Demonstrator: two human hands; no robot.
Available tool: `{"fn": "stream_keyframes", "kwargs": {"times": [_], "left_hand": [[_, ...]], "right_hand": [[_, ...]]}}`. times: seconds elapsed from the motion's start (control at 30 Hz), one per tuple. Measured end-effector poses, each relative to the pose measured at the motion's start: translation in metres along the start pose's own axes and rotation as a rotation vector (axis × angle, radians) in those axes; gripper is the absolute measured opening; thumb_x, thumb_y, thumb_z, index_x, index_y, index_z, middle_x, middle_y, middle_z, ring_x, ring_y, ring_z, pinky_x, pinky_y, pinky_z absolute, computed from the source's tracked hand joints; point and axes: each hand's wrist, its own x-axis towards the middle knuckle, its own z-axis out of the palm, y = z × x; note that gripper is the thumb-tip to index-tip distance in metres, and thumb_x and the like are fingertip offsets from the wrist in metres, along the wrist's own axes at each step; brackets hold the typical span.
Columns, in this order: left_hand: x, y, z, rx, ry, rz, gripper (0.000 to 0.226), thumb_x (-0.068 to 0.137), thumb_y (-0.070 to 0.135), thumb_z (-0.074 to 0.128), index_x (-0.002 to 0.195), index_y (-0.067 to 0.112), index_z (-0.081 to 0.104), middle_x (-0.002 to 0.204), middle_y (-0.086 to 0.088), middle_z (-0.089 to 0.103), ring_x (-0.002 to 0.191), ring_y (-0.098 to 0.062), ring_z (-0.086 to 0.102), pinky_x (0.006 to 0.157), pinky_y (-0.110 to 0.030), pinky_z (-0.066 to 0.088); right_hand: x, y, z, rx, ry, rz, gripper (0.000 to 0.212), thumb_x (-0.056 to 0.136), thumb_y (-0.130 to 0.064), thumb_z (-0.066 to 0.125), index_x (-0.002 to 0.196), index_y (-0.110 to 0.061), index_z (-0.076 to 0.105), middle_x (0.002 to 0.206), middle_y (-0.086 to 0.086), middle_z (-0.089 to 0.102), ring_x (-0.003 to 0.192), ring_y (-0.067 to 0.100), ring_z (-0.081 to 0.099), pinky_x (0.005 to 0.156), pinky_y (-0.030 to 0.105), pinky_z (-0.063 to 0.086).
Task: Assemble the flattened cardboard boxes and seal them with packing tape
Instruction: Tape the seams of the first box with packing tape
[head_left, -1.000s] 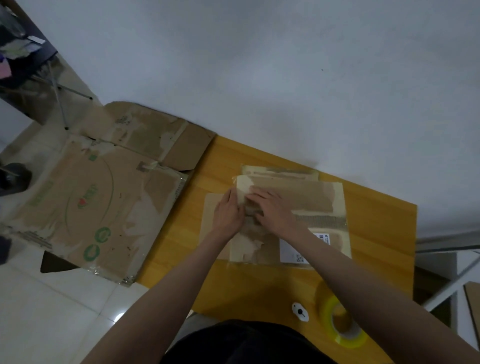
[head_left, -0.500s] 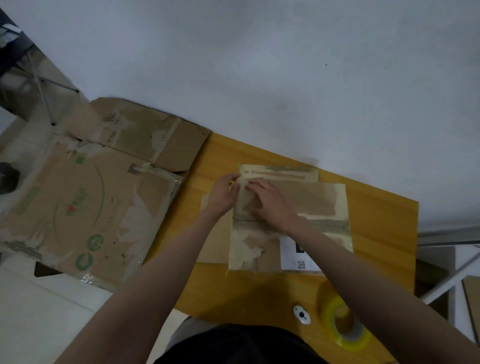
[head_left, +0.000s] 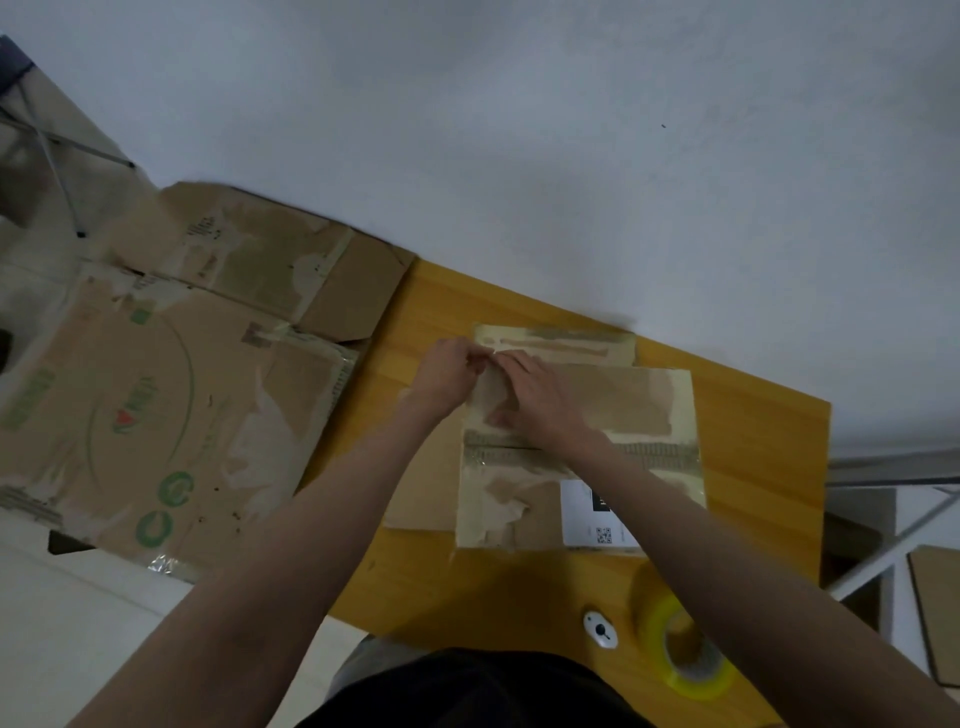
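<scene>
A small flattened cardboard box (head_left: 623, 400), patched with old tape and a white label, lies on the yellow wooden table (head_left: 753, 415). My left hand (head_left: 447, 371) pinches the box's upper left corner with curled fingers. My right hand (head_left: 540, 400) lies on the box beside it, its fingers meeting the left hand at that corner and its palm pressing on the cardboard. A roll of yellow packing tape (head_left: 685, 654) stands near the table's front edge, by my right forearm.
Two large flattened cardboard boxes (head_left: 145, 405) lie to the left of the table, one overlapping its left edge. A small white round object (head_left: 601, 630) sits beside the tape roll. A white wall runs behind the table. A metal frame (head_left: 893, 535) stands at the right.
Both hands have slid up from the middle of the box to its upper left corner, and my left hand's fingers have curled onto that corner.
</scene>
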Motion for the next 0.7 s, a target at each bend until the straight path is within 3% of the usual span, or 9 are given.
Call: {"fn": "stream_keyframes", "kwargs": {"times": [0.07,0.13,0.27,0.43,0.53,0.7], "left_hand": [[-0.005,0.000,0.005,0.019,0.044,0.012,0.030,0.100,0.016,0.054,0.127,0.016,0.068,0.120,-0.008,0.071,0.109,-0.028,0.064,0.088,-0.037,0.051],[-0.009,-0.002,0.012,0.065,0.053,0.038,0.030,0.102,0.019,0.050,0.127,0.015,0.066,0.123,-0.007,0.069,0.109,-0.030,0.063,0.089,-0.041,0.050],[-0.008,-0.001,0.014,0.197,-0.068,0.050,0.038,0.108,0.024,0.034,0.140,0.019,0.053,0.140,-0.006,0.056,0.122,-0.031,0.055,0.098,-0.044,0.045],[-0.035,-0.006,0.016,0.329,-0.088,0.163,0.054,0.108,0.024,0.034,0.158,0.019,0.015,0.166,-0.005,0.012,0.150,-0.025,0.020,0.117,-0.039,0.026],[-0.081,-0.013,0.023,0.290,-0.039,0.230,0.059,0.105,0.026,0.042,0.158,0.017,0.018,0.166,-0.002,0.010,0.152,-0.021,0.013,0.123,-0.037,0.018],[-0.155,-0.039,0.034,0.285,-0.003,0.254,0.063,0.101,0.040,0.052,0.156,0.022,0.028,0.165,0.004,0.016,0.152,-0.016,0.011,0.124,-0.038,0.013]], "right_hand": [[-0.002,-0.001,0.001,-0.002,0.027,0.000,0.075,0.073,-0.029,0.082,0.137,-0.012,0.046,0.137,0.003,0.048,0.119,0.024,0.048,0.092,0.031,0.035],[-0.006,-0.002,0.002,0.009,0.046,0.004,0.072,0.076,-0.027,0.080,0.137,-0.010,0.047,0.142,0.005,0.047,0.124,0.025,0.046,0.099,0.034,0.037],[-0.014,-0.005,0.004,0.010,0.048,-0.010,0.074,0.081,-0.024,0.077,0.144,-0.007,0.043,0.153,0.008,0.038,0.139,0.025,0.037,0.114,0.037,0.032],[-0.024,-0.009,0.004,-0.056,0.037,-0.034,0.069,0.091,-0.018,0.066,0.152,-0.010,0.035,0.160,0.006,0.028,0.146,0.025,0.026,0.118,0.039,0.029],[-0.037,-0.013,0.005,-0.068,-0.026,-0.059,0.068,0.092,-0.025,0.067,0.151,-0.015,0.036,0.162,0.005,0.023,0.146,0.027,0.025,0.117,0.040,0.029],[-0.070,-0.018,0.019,-0.144,-0.035,-0.153,0.060,0.089,-0.034,0.070,0.142,-0.017,0.049,0.159,0.002,0.032,0.148,0.022,0.025,0.121,0.036,0.011]]}}
